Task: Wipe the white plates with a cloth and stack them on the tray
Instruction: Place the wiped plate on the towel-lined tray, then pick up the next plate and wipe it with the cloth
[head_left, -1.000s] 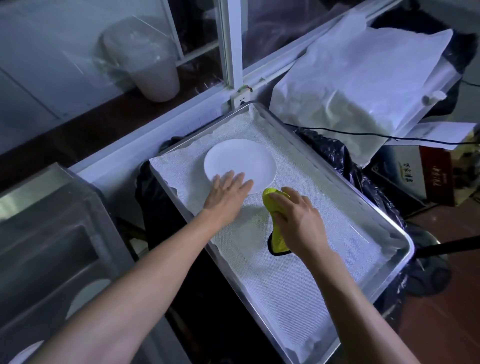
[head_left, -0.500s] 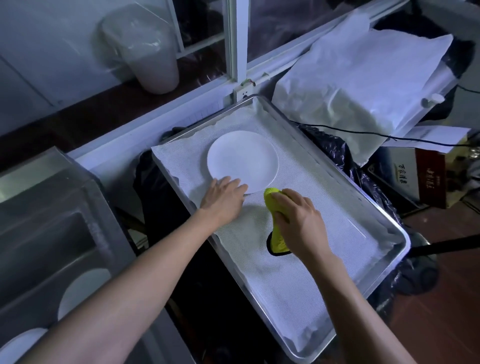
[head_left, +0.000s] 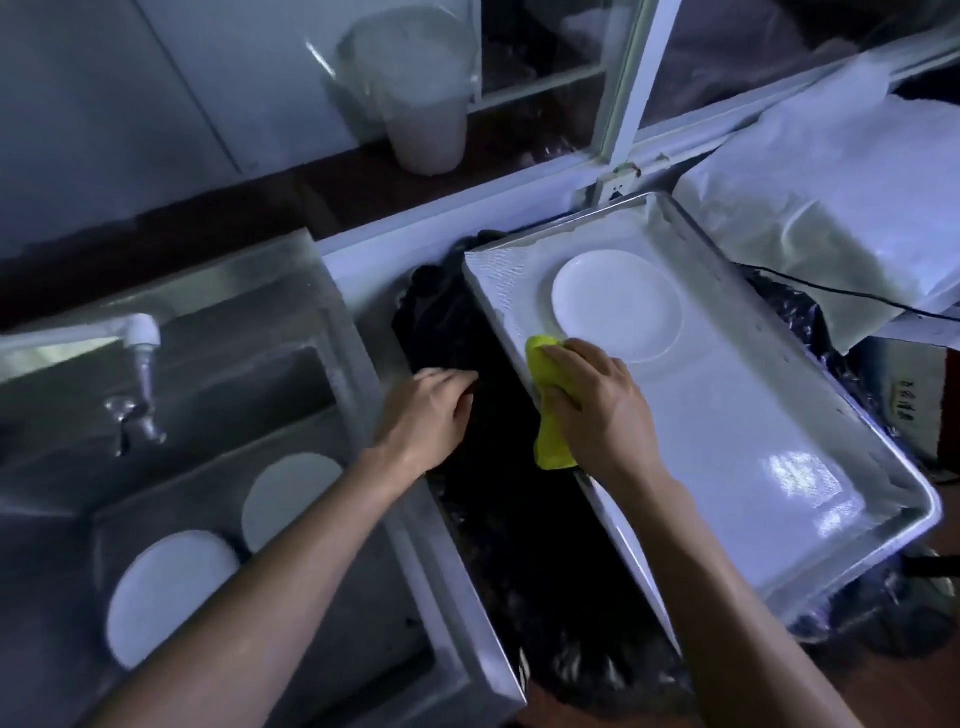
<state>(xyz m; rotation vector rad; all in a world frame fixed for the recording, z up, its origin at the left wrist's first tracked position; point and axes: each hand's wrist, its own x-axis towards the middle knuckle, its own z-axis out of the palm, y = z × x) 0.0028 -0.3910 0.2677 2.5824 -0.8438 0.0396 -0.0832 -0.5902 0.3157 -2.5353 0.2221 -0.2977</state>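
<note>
One white plate (head_left: 618, 304) lies flat on the lined metal tray (head_left: 779, 457) at the right. My right hand (head_left: 597, 410) grips a yellow cloth (head_left: 545, 379) over the tray's left rim, just below the plate. My left hand (head_left: 431, 410) hovers over the dark gap between the tray and the steel sink (head_left: 322, 364), fingers relaxed and holding nothing. Two more white plates sit in the sink basin, one (head_left: 288, 493) nearer the middle and one (head_left: 166, 592) at the lower left.
A tap (head_left: 137, 358) juts over the sink at the left. A plastic-wrapped bucket (head_left: 421, 104) stands on the sill behind. White sheeting (head_left: 831, 197) is piled right of the tray, with a black cable across it. Black plastic (head_left: 519, 519) fills the gap beneath the tray.
My left hand has left the plate on the tray and moved left toward the sink. The view has swung left, bringing the sink and its plates into sight. My right hand still holds the cloth.
</note>
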